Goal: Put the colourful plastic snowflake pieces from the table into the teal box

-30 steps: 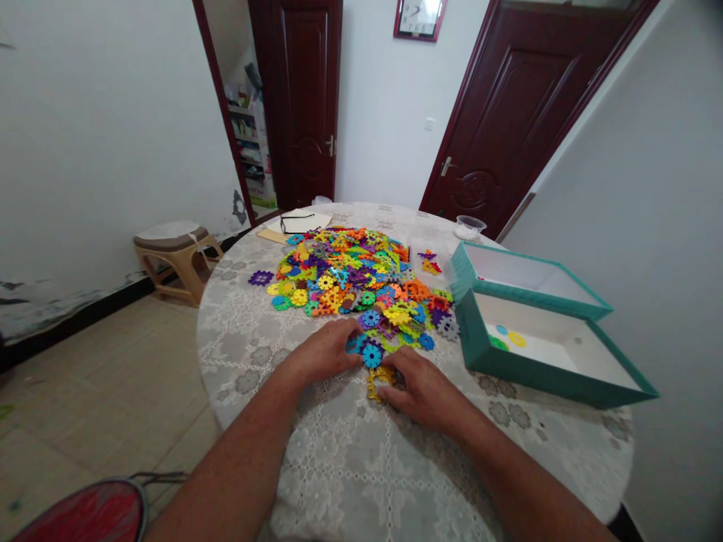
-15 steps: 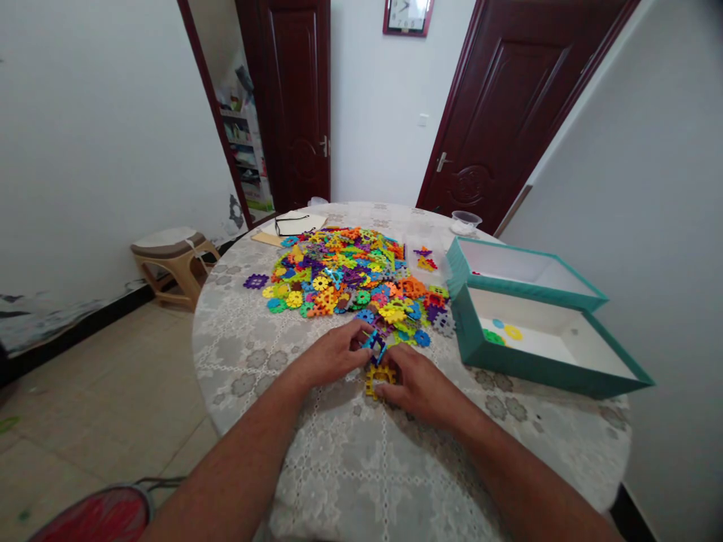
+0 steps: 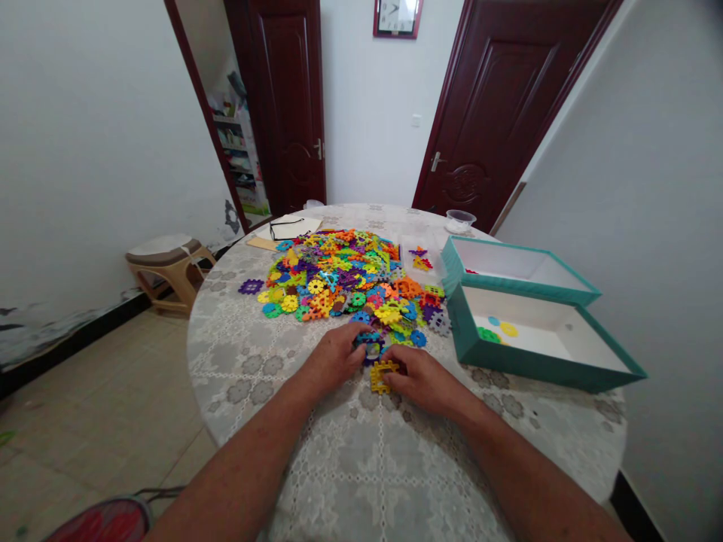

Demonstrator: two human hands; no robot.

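Observation:
My left hand (image 3: pixel 337 354) is closed on a purple and blue assembly of notched plastic building pieces (image 3: pixel 373 349), just in front of the heap. The fingers curl around its left side. Beside it, my right hand (image 3: pixel 421 376) pinches a yellow square notched piece with an open middle (image 3: pixel 378 379) between thumb and fingers. The yellow piece sits nearer to me than the purple and blue one; whether the two touch I cannot tell. Beyond both hands spreads a large heap of colourful interlocking plastic pieces (image 3: pixel 339 271), flower discs and notched squares among them.
To the right stand a green box (image 3: pixel 508 357) with a few pieces inside and a second box part (image 3: pixel 525 282) behind it. A clear tray (image 3: pixel 418 252) with several pieces lies past the heap. Black-framed glasses (image 3: pixel 288 228) rest on paper at the back left.
The purple and blue assembly has turned so its open middle faces me more. In my right hand the yellow piece has tilted and shows more of its face. The view has shifted slightly.

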